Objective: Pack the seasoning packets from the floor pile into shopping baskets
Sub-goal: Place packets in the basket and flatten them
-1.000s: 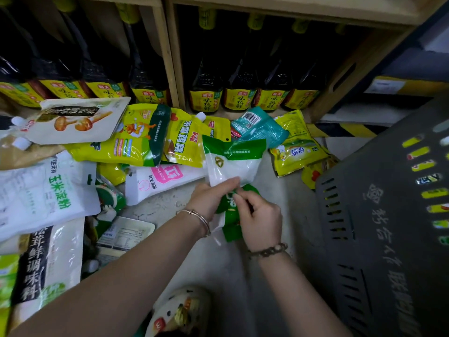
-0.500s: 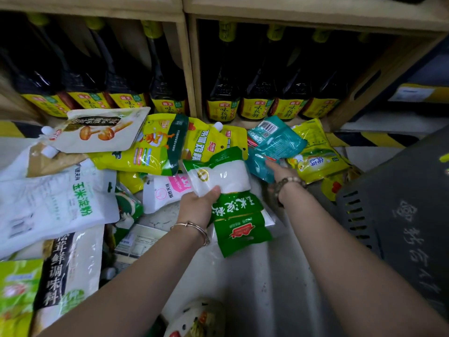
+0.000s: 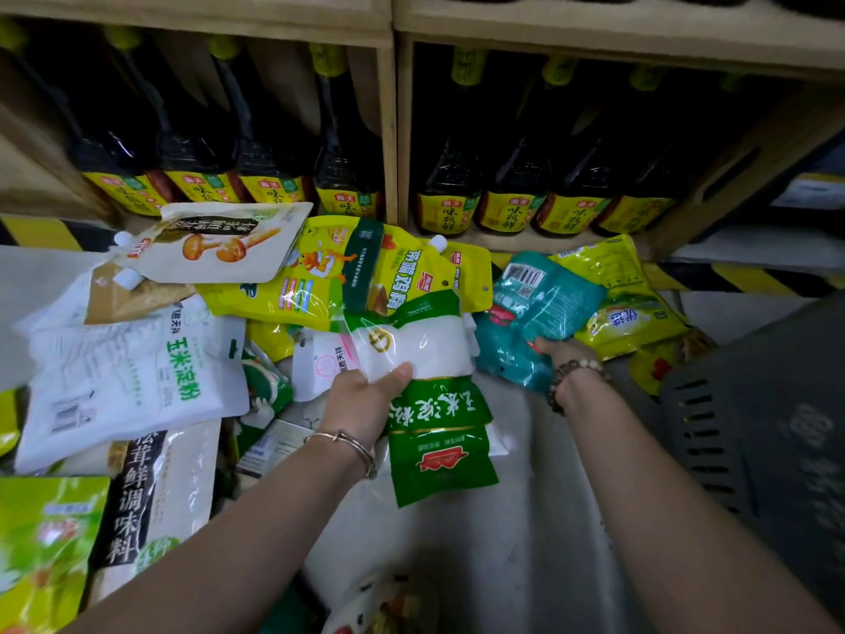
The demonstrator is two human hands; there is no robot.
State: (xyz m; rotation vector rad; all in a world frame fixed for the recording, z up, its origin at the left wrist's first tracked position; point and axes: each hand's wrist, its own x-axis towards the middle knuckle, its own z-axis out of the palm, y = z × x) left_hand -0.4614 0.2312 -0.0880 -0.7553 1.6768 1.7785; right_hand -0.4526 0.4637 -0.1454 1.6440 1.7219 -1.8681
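Observation:
My left hand [image 3: 366, 400] grips green-and-white starch packets [image 3: 434, 404] stacked together, held just above the floor in the middle. My right hand [image 3: 560, 354] is closed on the lower edge of a teal packet [image 3: 535, 313] lying among the pile to the right. Yellow seasoning packets [image 3: 347, 276] and a yellow-green packet [image 3: 626, 308] lie behind, against the shelf base. A dark grey shopping basket [image 3: 754, 432] stands at the right, its inside hidden.
More pouches cover the floor at the left: a white corn starch bag [image 3: 137, 382], a mushroom pouch [image 3: 215, 244], a black-and-white seasoning bag [image 3: 151, 496]. A wooden shelf [image 3: 393, 130] with dark sauce bottles [image 3: 507, 185] stands behind. Bare grey floor [image 3: 503, 565] lies between my arms.
My right hand let go of the green packets, reached right and forward, and took hold of the teal packet. My left hand kept the green-and-white packets and lifted them slightly.

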